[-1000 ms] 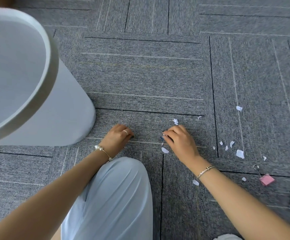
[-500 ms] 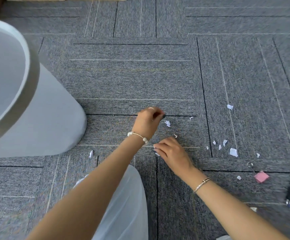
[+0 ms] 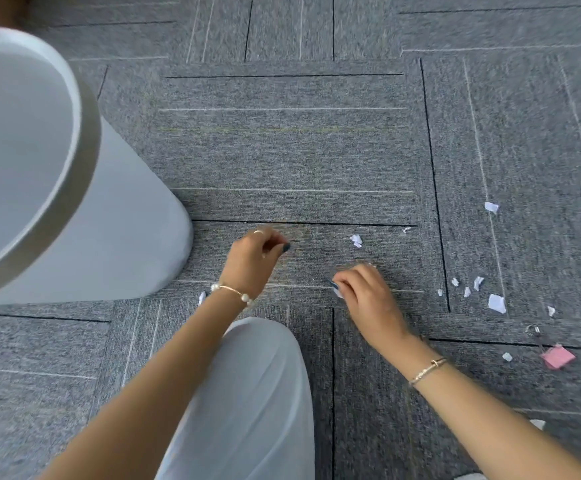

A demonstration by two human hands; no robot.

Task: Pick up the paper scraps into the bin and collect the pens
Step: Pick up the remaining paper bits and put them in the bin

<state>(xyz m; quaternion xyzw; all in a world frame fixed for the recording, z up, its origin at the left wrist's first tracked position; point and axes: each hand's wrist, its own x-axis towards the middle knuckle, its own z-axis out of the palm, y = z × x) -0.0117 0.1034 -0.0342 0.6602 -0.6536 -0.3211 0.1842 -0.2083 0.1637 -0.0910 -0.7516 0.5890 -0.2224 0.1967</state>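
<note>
A white round bin [image 3: 84, 188] stands on the grey carpet at the left. My left hand [image 3: 254, 259] hovers just right of the bin's base, fingers curled shut; whether it holds a scrap I cannot tell. My right hand [image 3: 365, 296] pinches a small white paper scrap [image 3: 336, 292] against the carpet. More white scraps lie around: one pair [image 3: 356, 240] ahead of my right hand, a cluster [image 3: 496, 302] to the right, one [image 3: 492, 206] farther off, and one [image 3: 201, 298] by my left wrist. No pens are in view.
A pink binder clip [image 3: 555, 355] lies on the carpet at the right, next to a tiny scrap [image 3: 507, 356]. My knee in light trousers [image 3: 247, 393] is between my arms. Another scrap [image 3: 538, 424] sits near my right forearm.
My left hand reached forward toward the scraps, then drew back left toward the bin. My right hand stayed low on a scrap. The view shifted, so the pens left the frame.
</note>
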